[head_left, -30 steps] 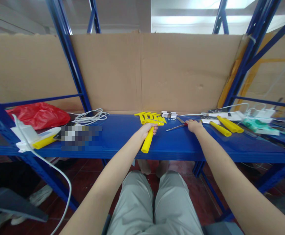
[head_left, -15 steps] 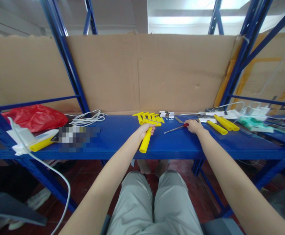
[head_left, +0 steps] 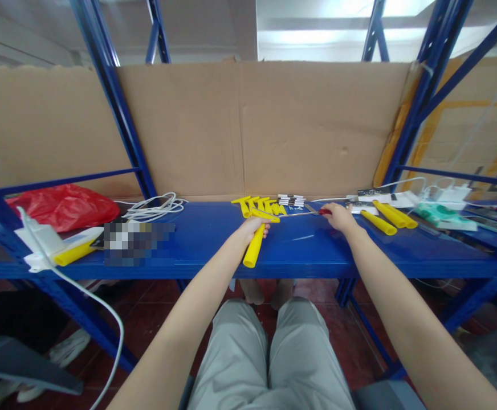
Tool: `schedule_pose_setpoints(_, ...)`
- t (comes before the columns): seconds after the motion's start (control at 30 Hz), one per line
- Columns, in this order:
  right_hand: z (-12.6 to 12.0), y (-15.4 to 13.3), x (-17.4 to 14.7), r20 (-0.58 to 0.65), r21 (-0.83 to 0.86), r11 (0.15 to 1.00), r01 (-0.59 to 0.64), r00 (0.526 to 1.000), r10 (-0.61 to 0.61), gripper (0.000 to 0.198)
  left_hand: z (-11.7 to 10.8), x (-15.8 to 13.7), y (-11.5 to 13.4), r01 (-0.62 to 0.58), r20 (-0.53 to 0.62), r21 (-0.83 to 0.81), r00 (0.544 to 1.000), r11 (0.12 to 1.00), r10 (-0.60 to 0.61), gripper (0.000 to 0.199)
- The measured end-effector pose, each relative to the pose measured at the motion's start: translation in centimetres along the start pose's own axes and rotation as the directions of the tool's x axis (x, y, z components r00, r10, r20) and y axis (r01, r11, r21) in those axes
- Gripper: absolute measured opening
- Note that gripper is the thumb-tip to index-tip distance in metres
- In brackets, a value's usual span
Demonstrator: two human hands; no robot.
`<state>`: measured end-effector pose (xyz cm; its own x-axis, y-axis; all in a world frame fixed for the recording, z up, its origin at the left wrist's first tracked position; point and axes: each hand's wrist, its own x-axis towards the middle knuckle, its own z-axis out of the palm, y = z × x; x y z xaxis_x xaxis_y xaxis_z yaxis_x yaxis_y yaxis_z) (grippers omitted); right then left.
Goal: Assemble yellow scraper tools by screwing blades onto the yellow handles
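Note:
My left hand [head_left: 253, 228] is closed around a yellow T-shaped tool [head_left: 253, 247], its round hollow-ended handle slanting down toward the shelf's front edge. A pale strip shows along the tool's crosspiece at the top. In my right hand [head_left: 338, 216] is a screwdriver [head_left: 300, 214] with a red handle, held nearly level. The shaft points left, and its tip is at the right end of the yellow crosspiece; whether they touch I cannot tell. Behind my left hand, several smaller-looking yellow T-shaped pieces [head_left: 243, 205] lie in a row beside stacked black-and-white strips [head_left: 291, 200].
Loose yellow tubes [head_left: 378, 222] lie right of my right hand, near white adapters and cables [head_left: 451, 195]. A red plastic bag [head_left: 62, 206], coiled white cable [head_left: 157, 206] and another yellow tube [head_left: 75, 254] are at left. Cardboard [head_left: 248, 131] walls off the blue shelf's [head_left: 214, 245] back.
The screwdriver has swung up to near level, and its tip has come up to the yellow crosspiece. My right hand has moved slightly up; my left hand has stayed almost still.

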<state>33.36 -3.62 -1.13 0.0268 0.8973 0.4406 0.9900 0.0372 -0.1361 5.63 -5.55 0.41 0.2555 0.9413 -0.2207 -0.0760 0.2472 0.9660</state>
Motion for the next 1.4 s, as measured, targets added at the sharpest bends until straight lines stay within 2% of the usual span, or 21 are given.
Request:
schedule_pose_setpoints(0.17,0.6,0.0,0.4,-0.060,0.021,0.996,0.085,0.995,-0.084,0.025,0.0,0.2,-0.2,-0.017,-0.009,0.049,1.000,0.999,0.018,0.011)
schedule_pose_setpoints(0.6,1.2,0.4,0.7,-0.082,0.002,0.992,0.125,0.989,-0.124,0.026,0.0,0.2,-0.2,-0.022,-0.002,0.072,1.000,0.997,0.023,0.014)
schedule_pose_setpoints(1.1,1.5,0.5,0.8,0.009,-0.023,0.997,0.074,0.997,-0.074,0.027,0.1,0.1,-0.2,-0.018,-0.013,0.082,1.000,0.996,0.019,0.011)
schedule_pose_setpoints(1.4,0.5,-0.5,0.3,0.038,-0.087,0.994,0.065,0.997,-0.062,0.030,0.3,-0.1,-0.4,-0.060,-0.054,0.147,0.996,0.987,0.069,0.013)
